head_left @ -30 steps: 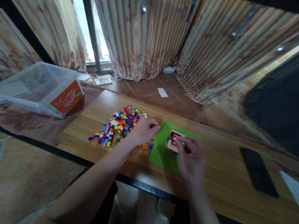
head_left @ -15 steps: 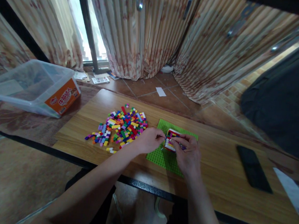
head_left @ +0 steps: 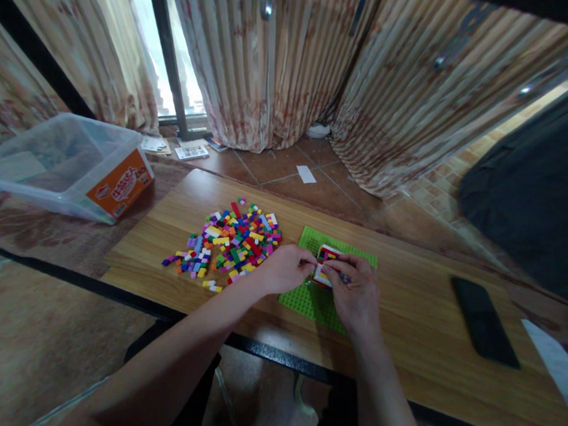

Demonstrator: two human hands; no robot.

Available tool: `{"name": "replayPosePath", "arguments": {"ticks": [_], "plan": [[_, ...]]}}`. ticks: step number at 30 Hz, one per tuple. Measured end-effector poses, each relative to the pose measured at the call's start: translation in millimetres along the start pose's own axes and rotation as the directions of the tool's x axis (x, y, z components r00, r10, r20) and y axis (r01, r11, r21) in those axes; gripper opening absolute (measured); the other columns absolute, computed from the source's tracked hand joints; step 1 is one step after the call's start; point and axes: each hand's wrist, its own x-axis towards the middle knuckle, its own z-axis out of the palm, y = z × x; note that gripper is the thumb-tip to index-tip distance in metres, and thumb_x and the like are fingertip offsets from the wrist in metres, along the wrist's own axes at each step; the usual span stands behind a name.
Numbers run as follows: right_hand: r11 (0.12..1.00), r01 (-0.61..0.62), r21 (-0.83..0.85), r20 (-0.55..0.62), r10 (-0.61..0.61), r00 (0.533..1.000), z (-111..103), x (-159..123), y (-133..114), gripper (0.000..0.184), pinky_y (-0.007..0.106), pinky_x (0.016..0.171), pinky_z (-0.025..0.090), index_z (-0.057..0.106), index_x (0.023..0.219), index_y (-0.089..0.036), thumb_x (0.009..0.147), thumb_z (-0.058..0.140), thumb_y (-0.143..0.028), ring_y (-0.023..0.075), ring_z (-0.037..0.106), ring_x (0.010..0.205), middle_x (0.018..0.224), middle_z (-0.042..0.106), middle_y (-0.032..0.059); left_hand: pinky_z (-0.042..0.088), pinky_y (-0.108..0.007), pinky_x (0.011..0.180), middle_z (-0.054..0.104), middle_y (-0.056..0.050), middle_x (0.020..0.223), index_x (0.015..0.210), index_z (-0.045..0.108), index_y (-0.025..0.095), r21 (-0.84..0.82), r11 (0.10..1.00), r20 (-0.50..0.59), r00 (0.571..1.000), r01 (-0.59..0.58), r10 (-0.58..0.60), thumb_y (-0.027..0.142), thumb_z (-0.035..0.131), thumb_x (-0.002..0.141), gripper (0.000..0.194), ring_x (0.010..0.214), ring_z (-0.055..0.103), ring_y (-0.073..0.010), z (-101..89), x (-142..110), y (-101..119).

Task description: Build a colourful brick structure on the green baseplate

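Slightly right of centre, a small brick build (head_left: 321, 278)

The right hand (head_left: 357, 293) covers its right side, grip partly hidden. The left hand (head_left: 284, 268) narrows to a pinch at its left edge; whether it holds a brick, I cannot tell. Beneath lies a green baseplate (head_left: 307, 304). Loose bricks (head_left: 240, 239) spread left of centre; a clear box (head_left: 120, 185) sits far left.

The orange label (head_left: 121, 185) on the clear plastic bin (head_left: 75, 206) bears large white Chinese characters, the last apparently 人, the others too blurred to read. Dark print on a white card (head_left: 191, 152) is illegible.
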Motion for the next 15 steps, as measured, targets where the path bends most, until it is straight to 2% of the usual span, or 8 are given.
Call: {"name": "replayPosePath", "arguments": {"ticks": [4, 10, 15], "plan": [[0.997, -0.07, 0.046, -0.006, 0.07, 0.998, -0.2, 0.1, -2.2, 0.019, 0.045, 0.093, 0.045, 0.08, 0.087, -0.024, 0.081, 0.068, -0.037, 0.0265, 0.059, 0.102, 0.106, 0.067, 0.0095, 0.049, -0.026, 0.075, 0.077, -0.005, 0.088, 0.094, 0.077, 0.014, 0.011, 1.0, 0.006, 1.0, 0.003, -0.003, 0.014, 0.047, 0.088, 0.031, 0.078, 0.066, -0.0161, -1.0, 0.8, 0.3], [0.967, -0.125, 0.22, -0.022, 0.133, 0.991, -3.9, 3.1, -1.3, 0.024, 0.042, 0.094, 0.047, 0.077, 0.09, -0.02, 0.083, 0.063, -0.037, 0.0239, 0.064, 0.099, 0.104, 0.069, 0.01, 0.048, -0.025, 0.073, 0.076, -0.005, 0.087, 0.093, 0.077, 0.014, 0.002, 1.0, 0.004, 1.0, 0.009, -0.009, 0.014, 0.047, 0.088, 0.031, 0.076, 0.066, -0.0162, 0.0, 1.4, -1.2], [0.973, -0.168, 0.159, -0.054, 0.178, 0.983, 1.4, 3.8, -2.1, 0.026, 0.044, 0.093, 0.047, 0.077, 0.089, -0.02, 0.081, 0.063, -0.04, 0.0252, 0.062, 0.1, 0.104, 0.068, 0.0109, 0.048, -0.026, 0.074, 0.077, -0.005, 0.087, 0.094, 0.078, 0.015, 0.006, 1.0, 0.002, 1.0, 0.008, -0.008, 0.016, 0.046, 0.088, 0.032, 0.076, 0.066, -0.0161, 0.8, 1.1, -1.9]]}}
